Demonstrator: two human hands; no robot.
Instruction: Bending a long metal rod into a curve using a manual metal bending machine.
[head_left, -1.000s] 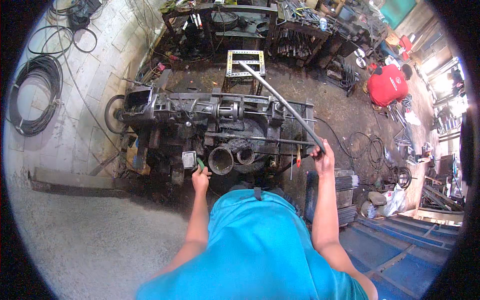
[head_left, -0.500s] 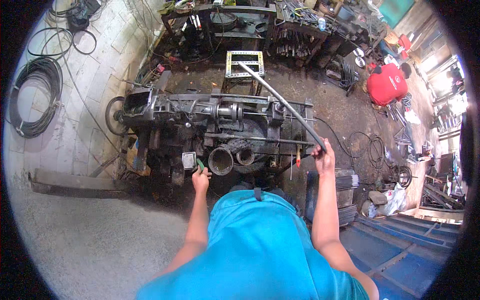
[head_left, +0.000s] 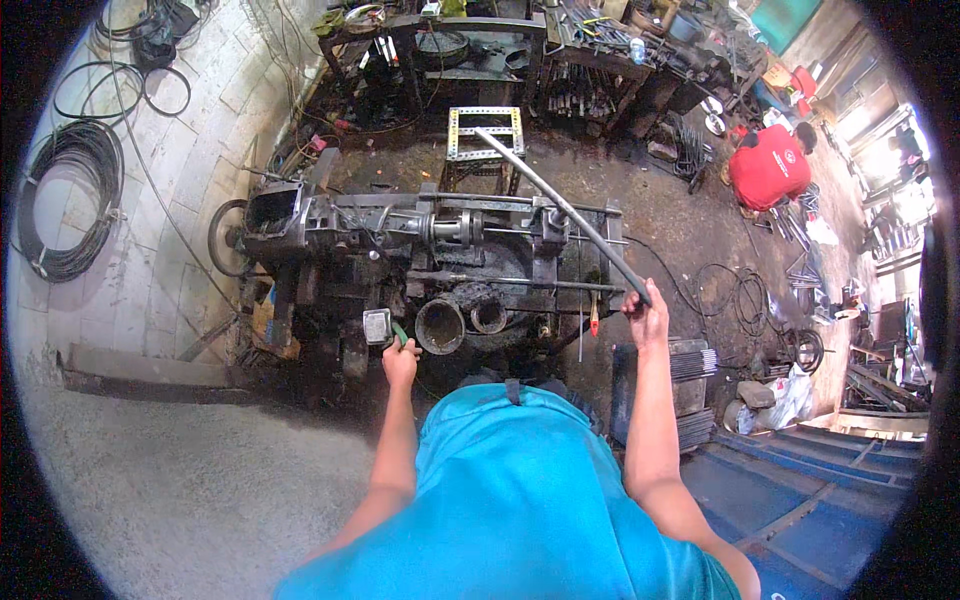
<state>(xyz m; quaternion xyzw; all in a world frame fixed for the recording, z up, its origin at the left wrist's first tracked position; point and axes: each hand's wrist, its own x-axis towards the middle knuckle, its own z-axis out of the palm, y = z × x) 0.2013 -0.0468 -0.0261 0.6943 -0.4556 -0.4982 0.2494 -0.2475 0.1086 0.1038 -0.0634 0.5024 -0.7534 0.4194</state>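
Note:
My right hand (head_left: 648, 318) is closed round the near end of a long grey metal rod (head_left: 565, 205). From there the rod slants up and away to the left, over the right part of a dark, greasy machine with guide bars (head_left: 450, 230). Its far end shows in front of a yellow-and-white perforated metal stand (head_left: 485, 112). On the machine's near side, my left hand (head_left: 401, 362) is closed on a green handle (head_left: 400, 333). Next to that handle is a pale square metal box (head_left: 377, 326). Two round, open-topped containers (head_left: 440, 327) stand just to its right.
A person in a red shirt (head_left: 770, 168) crouches at the far right. Bundled rods (head_left: 690, 360) lie by my right forearm, and loose cable (head_left: 745, 300) is on the floor beyond. A workbench with tools (head_left: 600, 35) lines the back; a wire coil (head_left: 70, 200) hangs on the left wall.
The view has shifted slightly. Both hands keep their holds, and the rod stays at nearly the same slant.

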